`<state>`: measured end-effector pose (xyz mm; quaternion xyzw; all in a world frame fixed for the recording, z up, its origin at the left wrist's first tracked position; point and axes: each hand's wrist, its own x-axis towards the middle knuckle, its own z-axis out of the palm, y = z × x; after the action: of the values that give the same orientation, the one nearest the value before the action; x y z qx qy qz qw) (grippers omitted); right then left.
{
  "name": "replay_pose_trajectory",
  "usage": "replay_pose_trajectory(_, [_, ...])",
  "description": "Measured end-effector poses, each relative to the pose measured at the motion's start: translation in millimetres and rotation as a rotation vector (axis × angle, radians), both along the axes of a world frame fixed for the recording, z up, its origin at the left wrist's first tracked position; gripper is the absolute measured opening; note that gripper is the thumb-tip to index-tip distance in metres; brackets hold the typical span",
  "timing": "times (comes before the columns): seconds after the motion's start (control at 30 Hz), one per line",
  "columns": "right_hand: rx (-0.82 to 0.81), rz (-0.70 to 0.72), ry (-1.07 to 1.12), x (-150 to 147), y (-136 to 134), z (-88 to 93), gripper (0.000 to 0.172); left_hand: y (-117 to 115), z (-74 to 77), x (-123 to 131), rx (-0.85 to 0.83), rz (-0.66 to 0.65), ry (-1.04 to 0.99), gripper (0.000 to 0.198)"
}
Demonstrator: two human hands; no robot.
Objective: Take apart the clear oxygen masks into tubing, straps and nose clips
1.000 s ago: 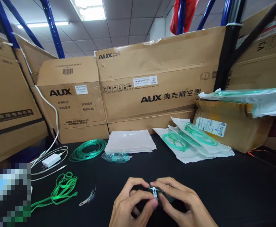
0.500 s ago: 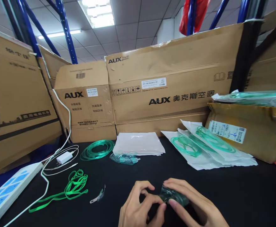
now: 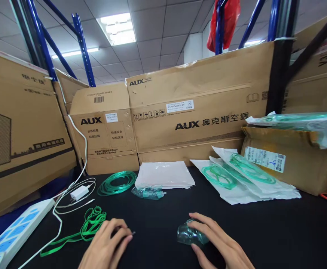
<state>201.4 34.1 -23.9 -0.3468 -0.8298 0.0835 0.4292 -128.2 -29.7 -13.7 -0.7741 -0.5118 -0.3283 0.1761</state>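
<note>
My left hand [image 3: 109, 243] is closed in a pinch at the left, beside the green strap. A tiny shiny tip of a small metal strip [image 3: 133, 233] pokes out past its fingertips; the rest is hidden by the fingers. My right hand [image 3: 218, 239] curls around a clear greenish plastic oxygen mask [image 3: 185, 233], fingers over its top and thumb at its near side. The mask lies on its side on the black table, its right part covered by the hand.
A green elastic strap [image 3: 92, 224], a power strip [image 3: 20, 228] and a white charger [image 3: 79, 192] lie left. Behind are coiled green tubing [image 3: 117, 183], white bags [image 3: 165, 173] and a bagged part [image 3: 148, 192]. Packed tubing [image 3: 219, 176] and a carton [image 3: 300, 157] stand right.
My left hand has left the mask and moved left to where the small metal strips lay. My right hand stays at the mask, which now shows more of its clear side.
</note>
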Motion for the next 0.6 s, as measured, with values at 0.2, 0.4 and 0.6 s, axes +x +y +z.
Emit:
replay_pose_trajectory(0.2, [-0.053, 0.007, -0.117, -2.8, 17.5, 2.2, 0.042, -5.5, 2.4, -26.0, -0.119, 0.149, 0.029, 0.025])
replay_pose_trajectory(0.4, [-0.077, 0.100, -0.238, -22.7, 58.4, 26.7, 0.040, 13.1, 21.5, 8.3, -0.229, 0.218, -0.018, 0.038])
replay_pose_trajectory(0.6, [-0.018, 0.153, -0.289, -46.0, 84.1, 41.4, 0.034, 81.2, 50.6, 27.5, -0.362, 0.297, -0.090, 0.056])
